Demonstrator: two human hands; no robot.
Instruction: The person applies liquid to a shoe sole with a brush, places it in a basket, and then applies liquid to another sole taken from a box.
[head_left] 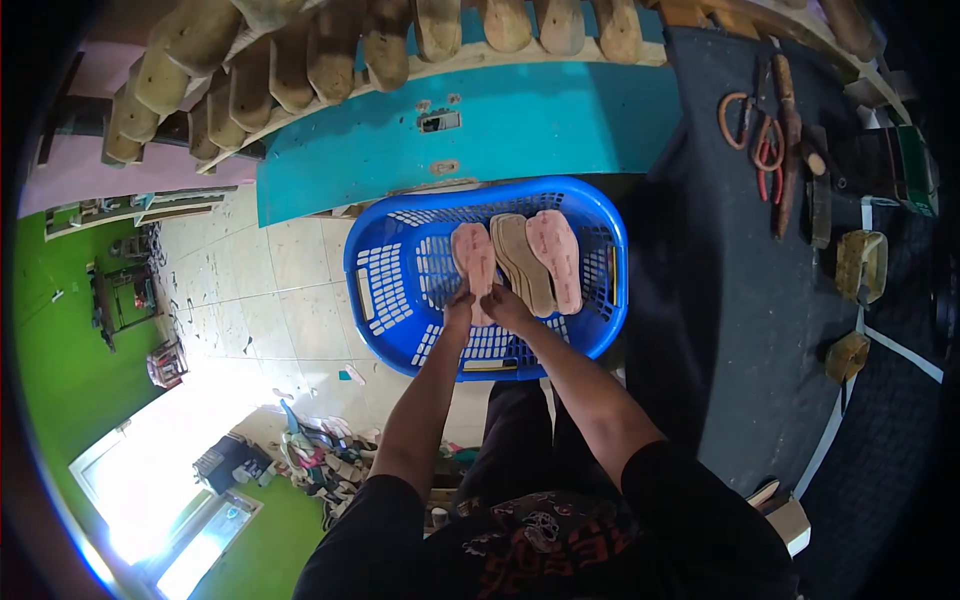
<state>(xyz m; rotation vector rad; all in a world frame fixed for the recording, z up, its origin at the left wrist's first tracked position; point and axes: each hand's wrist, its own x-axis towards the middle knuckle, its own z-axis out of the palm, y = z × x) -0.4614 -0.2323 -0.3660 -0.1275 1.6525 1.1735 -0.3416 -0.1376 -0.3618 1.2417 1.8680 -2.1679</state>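
A blue plastic laundry basket (362,215) stands in front of me. Over its middle I hold a pink patterned shoe insole (476,250), its lower end between both hands. My left hand (459,307) is closed on the insole's left edge, while my right hand (505,306) grips it from the right. Inside the basket, to the right, lie several overlapping tan insoles (522,262). Next to them is a stack topped by another pink patterned insole (555,258). My fingertips are partly hidden by the hands themselves.
Wooden shoe lasts (290,75) line a rack above a turquoise panel (560,115). A dark-covered workbench (690,330) at right bears scissors (752,130), red-handled pliers (769,180) and a yellowish container (861,266). Scraps (335,465) pile on the floor at lower left.
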